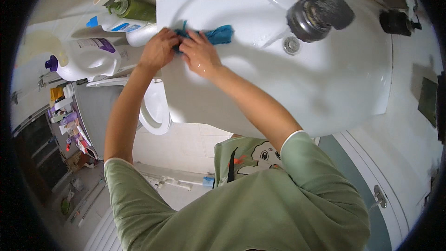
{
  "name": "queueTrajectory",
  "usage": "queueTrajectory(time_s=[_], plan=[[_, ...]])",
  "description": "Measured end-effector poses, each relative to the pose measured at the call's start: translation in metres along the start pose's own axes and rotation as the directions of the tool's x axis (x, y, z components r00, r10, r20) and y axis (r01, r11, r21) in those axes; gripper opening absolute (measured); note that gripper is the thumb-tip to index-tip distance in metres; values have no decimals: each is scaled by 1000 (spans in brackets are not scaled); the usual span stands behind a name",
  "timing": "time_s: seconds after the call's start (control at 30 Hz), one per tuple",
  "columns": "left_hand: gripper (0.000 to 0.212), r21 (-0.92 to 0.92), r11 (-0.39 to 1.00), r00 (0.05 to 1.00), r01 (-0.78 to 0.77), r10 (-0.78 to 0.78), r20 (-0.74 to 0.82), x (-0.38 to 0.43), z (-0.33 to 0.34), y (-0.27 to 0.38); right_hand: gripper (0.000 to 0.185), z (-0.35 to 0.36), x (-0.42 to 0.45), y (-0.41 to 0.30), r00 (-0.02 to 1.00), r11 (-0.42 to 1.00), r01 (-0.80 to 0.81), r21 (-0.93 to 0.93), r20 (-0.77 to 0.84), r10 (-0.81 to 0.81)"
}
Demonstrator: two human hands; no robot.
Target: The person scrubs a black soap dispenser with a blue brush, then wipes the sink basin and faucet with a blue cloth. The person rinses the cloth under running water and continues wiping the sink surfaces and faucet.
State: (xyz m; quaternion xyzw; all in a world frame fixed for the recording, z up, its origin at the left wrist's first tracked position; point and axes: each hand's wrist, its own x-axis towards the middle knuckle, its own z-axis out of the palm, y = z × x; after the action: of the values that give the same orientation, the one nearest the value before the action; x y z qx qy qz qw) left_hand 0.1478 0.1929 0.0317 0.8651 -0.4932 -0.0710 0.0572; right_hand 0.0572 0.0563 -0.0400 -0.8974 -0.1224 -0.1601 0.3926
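Observation:
A wet-looking teal cloth [222, 35] lies bunched at the left end of a white ceramic washbasin [278, 87]. My left hand [158, 48] grips its left end with bent fingers, right at the basin's rim. Beside it, my right hand [201, 55] presses and pinches the middle of the cloth, and drops of water shine on its back. The cloth's right end sticks out past my right fingers. Part of the cloth is hidden under both hands.
A dark faucet [308, 21] overhangs the metal drain [291, 44], with water beside it. Left of the basin stand a green pump bottle [137, 9], a blue-capped bottle [120, 22] and a white jug with a purple cap [90, 57]. Below them is a toilet [155, 109].

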Motion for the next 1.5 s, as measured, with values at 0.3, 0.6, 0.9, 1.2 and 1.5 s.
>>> queueTrajectory(time_s=[0.3,0.6,0.9,1.2,1.5], plan=[[20,-180,968,951,176,-120,286,-37,16,100,9,-47,-99,-33,977,995,-49,85,211,30],[15,-480,877,909,-8,207,362,38,52,232,8,-189,-198,-4,919,983,-133,-124,357,169],[22,-735,676,986,-46,149,76,175,124,398,7,-353,-287,115,892,879,-306,-365,213,399],[36,-660,741,948,-125,-107,-300,318,187,451,19,-410,-237,248,900,694,-311,-649,34,435],[18,-508,830,973,230,-208,100,363,150,387,10,-397,-179,272,977,779,5,-628,169,130]])
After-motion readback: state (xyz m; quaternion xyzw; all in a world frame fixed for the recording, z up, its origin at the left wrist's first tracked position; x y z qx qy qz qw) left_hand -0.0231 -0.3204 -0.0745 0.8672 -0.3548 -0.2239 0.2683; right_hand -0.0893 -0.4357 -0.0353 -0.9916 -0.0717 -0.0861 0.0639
